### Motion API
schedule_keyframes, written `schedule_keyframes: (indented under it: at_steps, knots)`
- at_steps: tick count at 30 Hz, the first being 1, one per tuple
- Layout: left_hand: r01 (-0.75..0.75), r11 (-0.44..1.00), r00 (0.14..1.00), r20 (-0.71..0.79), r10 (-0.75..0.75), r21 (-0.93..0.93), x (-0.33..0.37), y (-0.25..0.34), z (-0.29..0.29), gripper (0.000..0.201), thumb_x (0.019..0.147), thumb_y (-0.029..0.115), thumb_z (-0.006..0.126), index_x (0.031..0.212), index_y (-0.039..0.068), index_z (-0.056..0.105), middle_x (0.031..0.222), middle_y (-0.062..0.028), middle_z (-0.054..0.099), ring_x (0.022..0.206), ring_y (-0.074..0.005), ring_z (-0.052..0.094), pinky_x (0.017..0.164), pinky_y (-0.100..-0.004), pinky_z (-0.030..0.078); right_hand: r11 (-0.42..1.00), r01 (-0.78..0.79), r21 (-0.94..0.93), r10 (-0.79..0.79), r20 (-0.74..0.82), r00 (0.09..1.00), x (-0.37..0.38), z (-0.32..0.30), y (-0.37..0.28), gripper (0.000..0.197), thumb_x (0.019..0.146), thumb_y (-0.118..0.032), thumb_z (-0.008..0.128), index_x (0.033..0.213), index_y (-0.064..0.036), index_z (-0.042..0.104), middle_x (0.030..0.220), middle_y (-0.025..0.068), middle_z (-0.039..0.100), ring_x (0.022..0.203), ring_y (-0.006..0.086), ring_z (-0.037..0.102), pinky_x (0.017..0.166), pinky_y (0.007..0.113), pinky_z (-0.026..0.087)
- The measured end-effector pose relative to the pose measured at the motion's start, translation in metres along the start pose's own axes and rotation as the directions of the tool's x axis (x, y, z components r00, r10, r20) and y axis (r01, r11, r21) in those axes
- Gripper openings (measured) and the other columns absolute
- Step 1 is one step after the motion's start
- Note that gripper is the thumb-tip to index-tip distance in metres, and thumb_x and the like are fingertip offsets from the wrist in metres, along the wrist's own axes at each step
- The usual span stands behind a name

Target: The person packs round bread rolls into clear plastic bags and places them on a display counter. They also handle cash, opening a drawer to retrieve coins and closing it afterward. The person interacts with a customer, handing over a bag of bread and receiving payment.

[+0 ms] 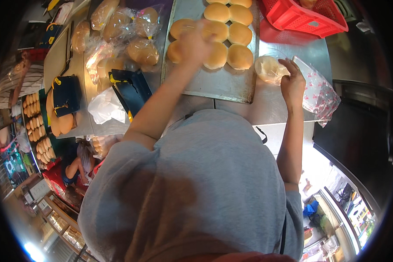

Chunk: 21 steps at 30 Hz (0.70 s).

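Round golden buns (215,55) lie close together on a metal baking tray (218,89) in front of me. Over the left part of those buns is my left hand (195,43), smeared by motion, so its fingers do not show clearly. To the right of the tray, my right hand (293,81) pinches the edge of a clear plastic bag (288,57) between thumb and fingers. One pale bun (268,70) sits inside that bag. Under the same hand and beyond it lies a stack of clear bags with red print (321,91).
Bagged buns (143,52) are heaped on the steel table left of the tray. Nearer me stand a dark blue tape dispenser (131,89) and a crumpled white bag (107,106). A red plastic crate (303,19) is at the far right. Further left, a person (81,161) sits low.
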<state>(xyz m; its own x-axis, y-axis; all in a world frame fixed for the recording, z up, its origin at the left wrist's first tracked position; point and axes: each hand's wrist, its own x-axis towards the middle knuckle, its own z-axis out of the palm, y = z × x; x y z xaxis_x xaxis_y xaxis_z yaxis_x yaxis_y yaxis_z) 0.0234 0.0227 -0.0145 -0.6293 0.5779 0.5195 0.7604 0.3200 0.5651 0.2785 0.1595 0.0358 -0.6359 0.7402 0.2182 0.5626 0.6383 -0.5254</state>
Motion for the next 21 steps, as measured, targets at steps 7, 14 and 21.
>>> schedule_keyframes:
  at_steps: [7,14,21]
  knots:
    - [0.683,0.730,0.589,0.570,-0.572,0.027,0.051,-0.101,-0.029,0.089,0.063,0.040,0.082,0.129,-0.001,0.040,0.111,-0.0179,0.058,0.096,-0.0280,0.062,0.076,-0.0407,0.053,0.996,0.081,0.028,-0.084,0.140,0.987,0.007,0.010,-0.001,0.045,0.070,0.008,0.043,0.107,-0.0015,0.066,0.104,0.0199,0.065,0.096,0.0330,0.063,0.084,0.038,0.049]
    - [0.827,0.545,0.502,0.621,-0.602,-0.140,0.051,-0.087,-0.048,0.087,0.062,0.031,0.085,0.127,-0.001,0.038,0.112,-0.0176,0.056,0.098,-0.0271,0.061,0.071,-0.0400,0.055,0.879,-0.306,0.366,0.229,0.240,0.943,0.029,-0.013,-0.046,0.054,0.071,0.002,0.045,0.124,-0.0032,0.057,0.075,0.0191,0.067,0.064,0.0204,0.067,0.066,0.032,0.052]
    - [0.893,0.305,0.432,0.822,-0.371,-0.331,0.027,-0.098,-0.082,0.072,0.071,0.029,0.081,0.126,0.001,0.044,0.114,-0.0132,0.058,0.104,-0.0241,0.059,0.081,-0.0445,0.054,0.816,-0.353,0.457,0.253,0.267,0.930,0.035,0.002,-0.032,0.056,0.071,0.002,0.047,0.127,-0.0033,0.055,0.077,0.0149,0.068,0.064,0.0169,0.066,0.062,0.030,0.052]
